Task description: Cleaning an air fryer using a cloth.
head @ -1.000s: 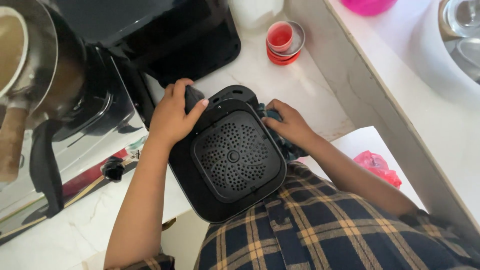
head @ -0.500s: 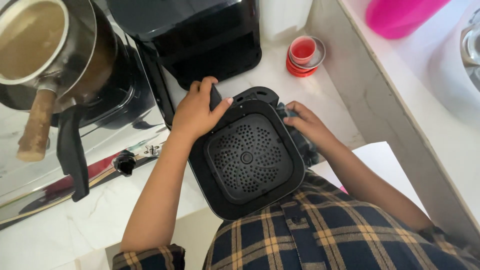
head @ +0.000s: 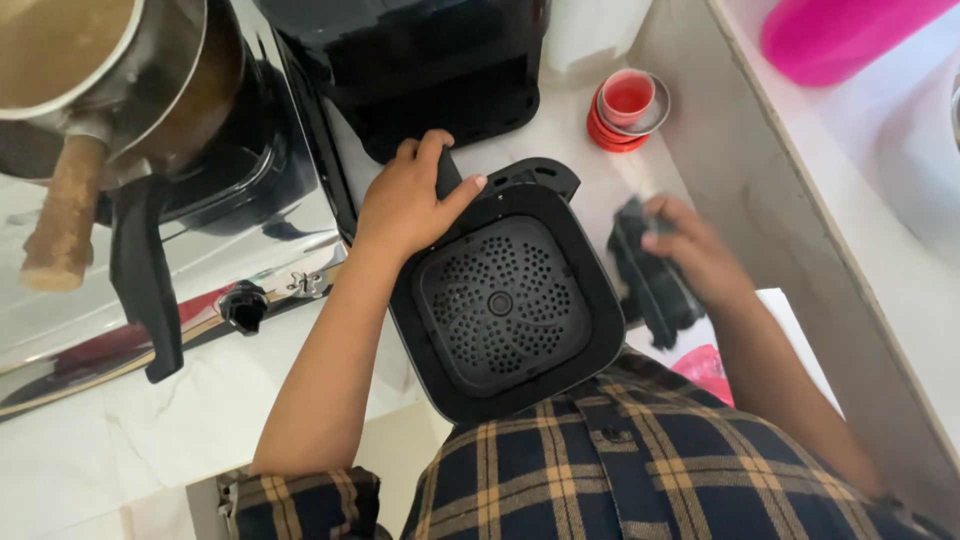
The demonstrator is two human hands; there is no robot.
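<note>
Closest to me is my plaid shirt (head: 640, 460), dark blue with tan lines, filling the bottom of the view. Just above it sits the black air fryer basket (head: 505, 300), a square tub with rounded corners, held out over the edge of the white marble counter (head: 120, 440). Inside it I see a perforated round-cornered plate with 1 central knob and many small holes, all matte black.

My left hand (head: 405, 205) is clamped on the basket's upper left rim, thumb hooked over the inner edge and fingers wrapped down the outside wall. The basket hangs below and to the right of that grip, its far edge carrying a curved handle part that points away from me.

My right hand (head: 690, 250) is off the basket, just beside its right wall. It is closed around a dark, flat object (head: 650, 285); motion blur hides what it is. Under that hand lies a white sheet with a pink item (head: 705, 370) on it.

Left of the basket is a shiny steel stove (head: 200, 290) with a black knob (head: 243, 303), and on it a steel saucepan (head: 100, 70) of brown liquid with a wooden handle. Farther back stands the black air fryer body (head: 420, 70), its front cavity open. To its right sit stacked small red bowls (head: 625, 105), and beyond the ledge a pink container (head: 840, 35).
</note>
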